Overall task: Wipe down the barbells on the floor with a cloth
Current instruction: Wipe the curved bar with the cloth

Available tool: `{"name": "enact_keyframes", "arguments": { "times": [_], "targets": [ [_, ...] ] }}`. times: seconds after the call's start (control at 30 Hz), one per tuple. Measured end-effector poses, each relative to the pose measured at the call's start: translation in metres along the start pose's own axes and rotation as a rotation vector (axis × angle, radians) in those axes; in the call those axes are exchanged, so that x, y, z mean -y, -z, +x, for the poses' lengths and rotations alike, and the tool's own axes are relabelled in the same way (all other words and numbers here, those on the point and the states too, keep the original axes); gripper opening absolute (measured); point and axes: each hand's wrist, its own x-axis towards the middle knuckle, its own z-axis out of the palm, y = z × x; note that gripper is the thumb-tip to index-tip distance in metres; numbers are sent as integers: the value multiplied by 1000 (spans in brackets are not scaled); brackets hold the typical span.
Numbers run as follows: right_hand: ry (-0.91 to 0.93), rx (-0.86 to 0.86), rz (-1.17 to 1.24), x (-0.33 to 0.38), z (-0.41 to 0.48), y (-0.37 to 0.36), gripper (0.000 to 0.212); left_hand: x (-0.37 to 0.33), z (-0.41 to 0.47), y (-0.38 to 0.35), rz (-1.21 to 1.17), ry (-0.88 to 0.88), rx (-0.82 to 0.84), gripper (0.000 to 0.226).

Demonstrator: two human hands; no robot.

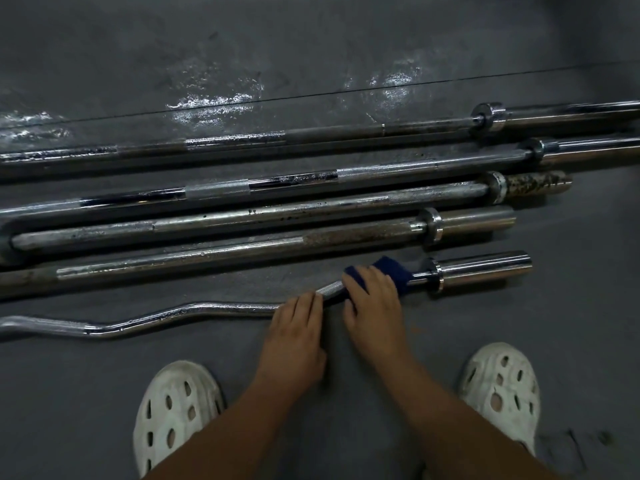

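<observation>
Dull grey rubber floor, wet-sheened farther off, with steel bars laid side by side.

The right hand curls its fingers over a blue cloth wrapped on the wavy chrome curl bar, just short of its collar. The left hand grips the bar's knurled part beside it. Four straight, rust-speckled barbells lie beyond the fingertips.

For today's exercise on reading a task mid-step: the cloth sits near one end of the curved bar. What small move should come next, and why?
Probably slide the right hand with the dark blue cloth leftward along the curved chrome barbell, toward the left hand that steadies the shaft. The cloth sits beside the right collar, and most of the bar extends to the left of it.
</observation>
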Motion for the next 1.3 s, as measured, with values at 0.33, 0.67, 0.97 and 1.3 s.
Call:
{"name": "enact_keyframes", "arguments": {
  "times": [0.33, 0.67, 0.97, 1.3],
  "targets": [
    [-153, 85, 225, 1, 16, 7, 47, 2, 1, 0, -2, -9, -9, 86],
    [-428, -52, 218, -8, 2, 11, 39, 1, -3, 7, 54, 1, -29, 84],
    [-1023, -64, 1276, 44, 24, 70, 40, 1, -32, 52, 134, 23, -94, 87],
    [-1170, -30, 2172, 97, -59, 164, 35, -39, -104, 141, 144, 22, -278, 83]
  ]
}}
